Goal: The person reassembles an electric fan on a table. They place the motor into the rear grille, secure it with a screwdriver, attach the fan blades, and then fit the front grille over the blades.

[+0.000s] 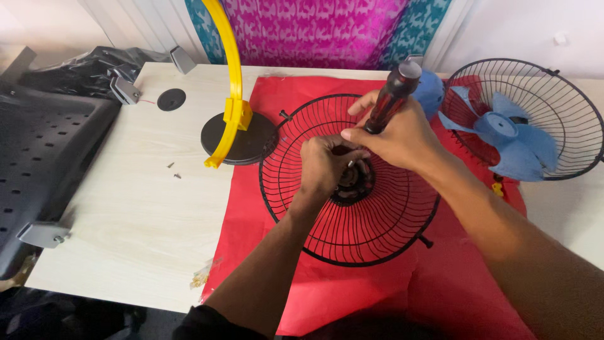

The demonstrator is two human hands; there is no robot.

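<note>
A black wire fan grille (377, 233) lies on a red sheet (453, 283) in front of me. My left hand (324, 165) rests on the grille's hub, fingers pinched together near the centre. My right hand (399, 135) is closed around a screwdriver with a black and red handle (393, 94), held nearly upright with its tip at the hub. Whether my left fingers pinch a screw is hidden.
A second black grille (566, 101) holding a blue fan blade (513, 135) lies at the right. A yellow curved arm (231, 75) stands on a black round base (248, 148). Small screws (173, 170) lie on the pale wooden table (138, 214). A black perforated panel (44, 151) sits at the left.
</note>
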